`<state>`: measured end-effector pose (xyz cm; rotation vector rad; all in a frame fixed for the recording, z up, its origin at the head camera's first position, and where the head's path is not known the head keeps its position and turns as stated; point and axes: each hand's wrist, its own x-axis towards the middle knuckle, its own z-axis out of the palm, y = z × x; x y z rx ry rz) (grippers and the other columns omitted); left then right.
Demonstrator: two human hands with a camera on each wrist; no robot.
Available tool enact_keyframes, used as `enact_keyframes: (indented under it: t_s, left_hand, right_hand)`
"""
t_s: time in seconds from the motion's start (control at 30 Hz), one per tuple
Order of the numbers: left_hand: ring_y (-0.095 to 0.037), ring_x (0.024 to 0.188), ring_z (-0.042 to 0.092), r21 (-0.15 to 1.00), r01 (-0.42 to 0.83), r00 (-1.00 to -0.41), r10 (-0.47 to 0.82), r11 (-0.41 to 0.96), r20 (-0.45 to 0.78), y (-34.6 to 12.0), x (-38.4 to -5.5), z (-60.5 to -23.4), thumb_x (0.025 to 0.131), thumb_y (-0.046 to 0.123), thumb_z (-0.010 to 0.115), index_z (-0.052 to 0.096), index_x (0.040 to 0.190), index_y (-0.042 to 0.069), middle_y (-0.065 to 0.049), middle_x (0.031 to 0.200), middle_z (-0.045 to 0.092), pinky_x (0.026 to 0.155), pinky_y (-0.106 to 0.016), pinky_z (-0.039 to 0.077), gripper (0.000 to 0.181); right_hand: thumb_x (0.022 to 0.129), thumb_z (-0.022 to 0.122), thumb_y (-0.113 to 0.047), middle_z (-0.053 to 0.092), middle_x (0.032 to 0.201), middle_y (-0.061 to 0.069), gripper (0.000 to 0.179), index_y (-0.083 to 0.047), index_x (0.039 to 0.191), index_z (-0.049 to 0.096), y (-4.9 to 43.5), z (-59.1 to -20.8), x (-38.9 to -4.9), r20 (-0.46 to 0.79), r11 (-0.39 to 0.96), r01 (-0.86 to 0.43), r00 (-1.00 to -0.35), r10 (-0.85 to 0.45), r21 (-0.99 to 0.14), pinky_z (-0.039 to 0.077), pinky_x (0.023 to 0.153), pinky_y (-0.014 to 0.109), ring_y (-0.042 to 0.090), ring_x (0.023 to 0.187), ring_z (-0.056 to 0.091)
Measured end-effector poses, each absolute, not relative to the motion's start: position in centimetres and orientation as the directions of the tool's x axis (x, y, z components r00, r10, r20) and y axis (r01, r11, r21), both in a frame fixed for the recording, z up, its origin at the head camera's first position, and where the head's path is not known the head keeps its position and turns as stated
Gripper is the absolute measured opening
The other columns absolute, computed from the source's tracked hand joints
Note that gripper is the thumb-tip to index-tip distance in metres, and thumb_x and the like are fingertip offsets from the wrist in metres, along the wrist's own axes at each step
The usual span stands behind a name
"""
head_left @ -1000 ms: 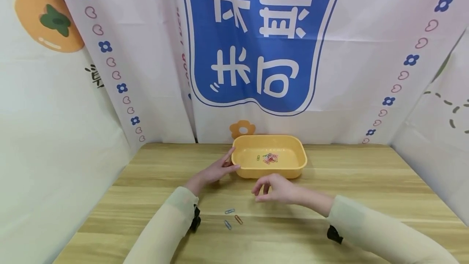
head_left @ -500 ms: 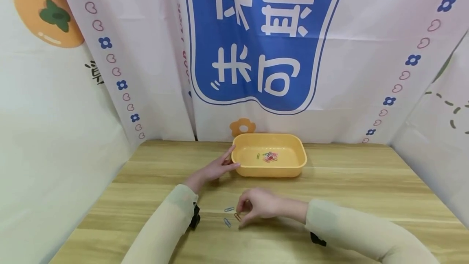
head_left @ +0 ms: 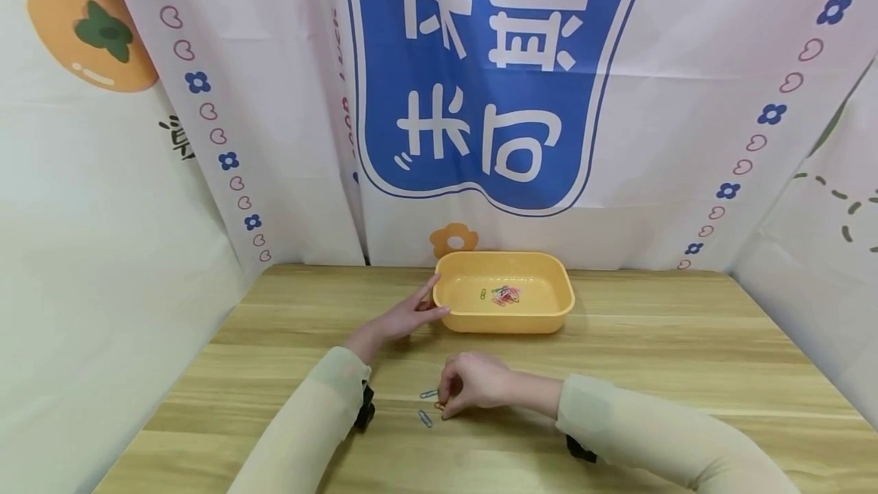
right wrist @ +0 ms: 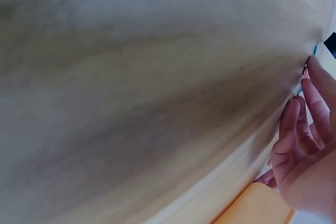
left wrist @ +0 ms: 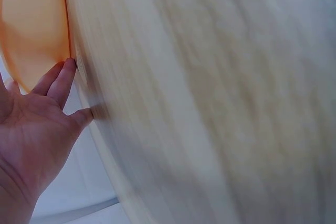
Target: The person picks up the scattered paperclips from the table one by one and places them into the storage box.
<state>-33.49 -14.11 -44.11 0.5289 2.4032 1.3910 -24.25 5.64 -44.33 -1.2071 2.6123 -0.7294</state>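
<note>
My left hand [head_left: 405,319] rests its fairly straight fingers against the left end of a yellow plastic basin [head_left: 504,324]; these fingers [left wrist: 63,85] lie along its wall in the left wrist view. In front of the basin, thumb and forefinger of my right hand [head_left: 476,381] pinch a reddish-orange paper clip [head_left: 439,405] at the tabletop. Part of that clip is hidden by the fingertips. Two blue paper clips lie close by, one behind [head_left: 428,394] and one nearer me [head_left: 425,418]. Inside the basin sit a small heap of coloured paper clips [head_left: 505,295] and a single yellow-green clip [head_left: 483,293].
The wood-grain table [head_left: 658,341] spreads out on both sides of the basin. Behind its far edge hangs a white printed cloth [head_left: 658,174] with a blue panel, close to the basin's back. More pale cloth [head_left: 116,250] borders the left side.
My right hand has come from just in front of the basin toward me and left, down to the reddish-orange clip, and its fingers have closed on it. The left hand stays at the basin.
</note>
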Motion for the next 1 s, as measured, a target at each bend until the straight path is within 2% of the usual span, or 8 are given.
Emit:
enact_keyframes:
  t_s: [0.33,0.6,0.77,1.0]
  left_hand:
    - [-0.036,0.139,0.030,0.877,0.168,-0.881,0.467,0.451,-0.071,-14.1,-33.6,-44.4,0.098,0.036,0.059,0.007,0.158,0.029,-0.018,0.158,0.018,0.111,-0.053,0.025,0.080]
    - [-0.035,0.139,0.031,0.874,0.156,-0.885,0.459,0.460,-0.083,-14.2,-33.6,-44.2,0.097,0.037,0.059,0.006,0.157,0.032,-0.018,0.157,0.020,0.111,-0.052,0.026,0.080]
    - [-0.036,0.139,0.029,0.874,0.159,-0.883,0.462,0.460,-0.083,-14.2,-33.6,-44.1,0.098,0.035,0.059,0.006,0.157,0.031,-0.017,0.158,0.017,0.111,-0.053,0.025,0.080]
    - [-0.035,0.140,0.029,0.878,0.142,-0.888,0.450,0.457,-0.091,-14.1,-33.6,-44.2,0.096,0.039,0.061,0.008,0.157,0.035,-0.016,0.158,0.018,0.112,-0.053,0.024,0.081]
  right_hand:
    - [0.074,0.086,-0.019,0.058,0.078,-0.020,0.010,-0.021,0.075,0.076,5.6,-44.5,-24.4,0.037,0.532,-0.622,-0.669,-0.742,-0.574,0.043,0.073,0.018,-0.005,0.076,0.052]
    - [0.074,0.085,-0.014,0.059,0.076,-0.018,0.011,-0.018,0.073,0.075,5.4,-44.4,-24.4,0.023,0.518,-0.594,-0.670,-0.742,-0.615,0.045,0.070,0.017,-0.004,0.072,0.053]
    - [0.076,0.082,-0.009,0.059,0.076,-0.016,0.010,-0.015,0.073,0.075,5.5,-44.3,-24.4,0.007,0.492,-0.587,-0.647,-0.762,-0.643,0.047,0.069,0.016,-0.004,0.071,0.054]
    - [0.081,0.076,-0.001,0.064,0.073,-0.011,0.007,-0.005,0.077,0.073,6.7,-43.3,-24.4,-0.012,0.409,-0.517,-0.609,-0.793,-0.752,0.050,0.062,0.017,-0.002,0.065,0.057]
